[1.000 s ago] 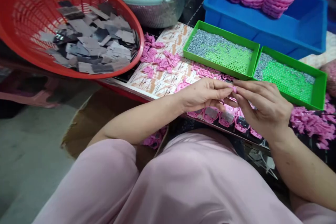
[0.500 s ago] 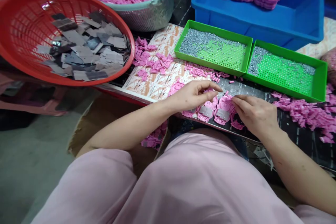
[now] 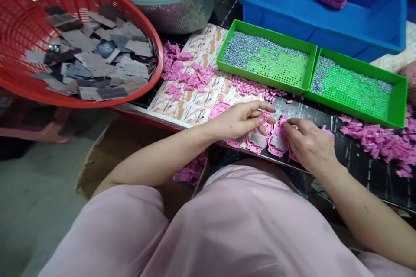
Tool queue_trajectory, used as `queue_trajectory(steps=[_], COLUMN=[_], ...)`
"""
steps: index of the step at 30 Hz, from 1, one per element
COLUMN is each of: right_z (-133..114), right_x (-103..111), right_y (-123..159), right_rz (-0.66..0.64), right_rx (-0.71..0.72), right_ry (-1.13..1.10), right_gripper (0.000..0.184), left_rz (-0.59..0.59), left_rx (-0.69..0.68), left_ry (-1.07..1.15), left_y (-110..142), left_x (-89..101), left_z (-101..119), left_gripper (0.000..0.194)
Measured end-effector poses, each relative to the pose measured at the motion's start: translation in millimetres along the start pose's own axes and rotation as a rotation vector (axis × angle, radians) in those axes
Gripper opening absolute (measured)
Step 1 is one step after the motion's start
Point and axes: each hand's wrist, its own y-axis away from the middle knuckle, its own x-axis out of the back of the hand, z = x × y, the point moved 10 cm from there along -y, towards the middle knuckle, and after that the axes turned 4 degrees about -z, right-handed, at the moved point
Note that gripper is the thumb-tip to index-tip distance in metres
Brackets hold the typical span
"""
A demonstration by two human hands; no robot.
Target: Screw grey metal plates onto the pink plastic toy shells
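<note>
My left hand (image 3: 242, 120) hovers over a row of pink plastic casings, its fingers stretched out and apart, with nothing visible in them. Below its fingertips lies a pink casing (image 3: 258, 139) with a grey metal plate set in it. To the right is another such casing (image 3: 278, 140), also with a grey plate. My right hand (image 3: 308, 142) is at that casing's upper right edge, thumb and fingertips pinched together. Whatever they pinch is too small or hidden to make out. My right hand partly covers a further casing (image 3: 293, 156).
Two green trays (image 3: 266, 79) of small metal screws stand behind the casings, with small pink pegs (image 3: 247, 88) before them. A red basket (image 3: 160, 58) of metal plates is left. Behind are a pale basin (image 3: 169, 8) of pink parts and a blue bin (image 3: 325, 30). Pink pieces (image 3: 380, 138) lie right.
My left hand's fingers have spread and dipped slightly over the casings. My right hand has shifted slightly left and down, still pinched. The view has shifted a little.
</note>
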Motion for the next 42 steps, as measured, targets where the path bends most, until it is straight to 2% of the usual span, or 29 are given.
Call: queue_trajectory(steps=[3,6,9,11,17,23,33,39,42], right_z=[2,5,6,4,2,4,6,4,0], right_x=[-4,-7,-7,-4,-4,-7,1,1,1], right_y=[3,6,7,6,3,3,2,-4,-9], right_rz=[0.0,-0.001,-0.006,0.0,-0.004,-0.028,0.018,-0.006,-0.061], right_rx=[-0.014,-0.026,-0.02,-0.005,-0.005,-0.046,-0.047,-0.03,0.001], right_ry=[-0.028,-0.061,-0.078,-0.081,-0.046,-0.02,0.008,0.033,0.084], right_gripper=[0.017,0.019,0.021,0.022,0.022,0.024,0.019,0.016,0.016], left_rz=[0.043,0.0,-0.086,-0.098,-0.117,-0.098,-0.107,-0.108,-0.121], left_rx=[-0.113,-0.282,-0.398,-0.424,-0.413,-0.443,-0.448,-0.43,-0.435], left_ry=[-0.455,-0.921,-1.152,-1.222,-1.295,-1.278,-1.27,-1.268,-1.234], left_y=[3,7,8,6,4,6,5,4,5], left_x=[-10.5,-42.9,-71.9,-78.8,-79.1,-79.2,-80.9,-79.6,-81.0], left_z=[15,28,27,25,22,24,22,21,21], left_gripper=[0.03,0.029,0.03,0.03,0.029,0.03,0.03,0.031,0.031])
